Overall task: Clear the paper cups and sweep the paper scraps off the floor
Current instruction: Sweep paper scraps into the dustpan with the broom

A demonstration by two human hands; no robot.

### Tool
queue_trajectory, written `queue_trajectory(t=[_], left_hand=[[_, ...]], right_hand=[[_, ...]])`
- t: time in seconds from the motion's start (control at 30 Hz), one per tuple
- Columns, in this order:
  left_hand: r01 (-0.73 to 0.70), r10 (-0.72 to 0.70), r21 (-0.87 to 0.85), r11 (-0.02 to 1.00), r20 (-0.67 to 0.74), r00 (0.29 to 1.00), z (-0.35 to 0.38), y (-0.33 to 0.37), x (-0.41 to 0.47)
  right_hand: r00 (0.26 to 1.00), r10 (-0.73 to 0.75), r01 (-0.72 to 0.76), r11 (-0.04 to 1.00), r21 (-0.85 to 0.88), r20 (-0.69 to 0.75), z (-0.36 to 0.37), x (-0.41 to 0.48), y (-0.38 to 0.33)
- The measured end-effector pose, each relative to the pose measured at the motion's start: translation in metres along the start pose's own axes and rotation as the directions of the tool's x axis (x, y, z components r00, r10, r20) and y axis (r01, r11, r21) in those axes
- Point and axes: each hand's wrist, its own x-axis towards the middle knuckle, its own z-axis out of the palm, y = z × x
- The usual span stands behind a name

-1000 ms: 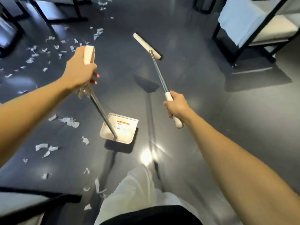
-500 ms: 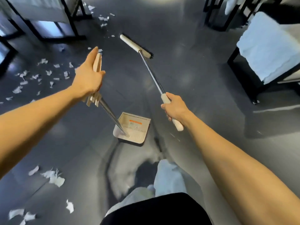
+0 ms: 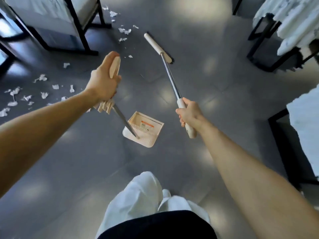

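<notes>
Both hands full: left hand point(image 3: 103, 81) curled round the dustpan point(image 3: 150, 133) handle, right hand point(image 3: 189, 114) gripping the broom point(image 3: 158, 47) at its white sleeve. Probably featherlight, flyaway paper scraps point(image 3: 43, 94) litter the floor point(image 3: 207, 83) left and ahead: short low strokes.

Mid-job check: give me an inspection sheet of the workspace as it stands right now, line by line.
Surface: dark glossy floor, patches of glare.
Job's things: paper scraps scattered at left and by the far frame; broom head out ahead; dustpan, no scraps seen inside; paper cups, nothing seen.
Clutter: nothing seen beyond the scraps.
Grips: left grip holds the dustpan handle; right grip holds the broom handle.
Cables: nothing seen.
Surroundings: black-framed furniture with white covers, left and right.
</notes>
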Motion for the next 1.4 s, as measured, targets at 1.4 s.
queue_trajectory(t=[1.4], left_hand=[[0.248,-0.337,-0.298,0.922,-0.297,0.893,0.1,0.187,1.476]], right_hand=[[0.909,-0.09,0.166,0.974,-0.156,0.406,-0.116,1.41,-0.663]])
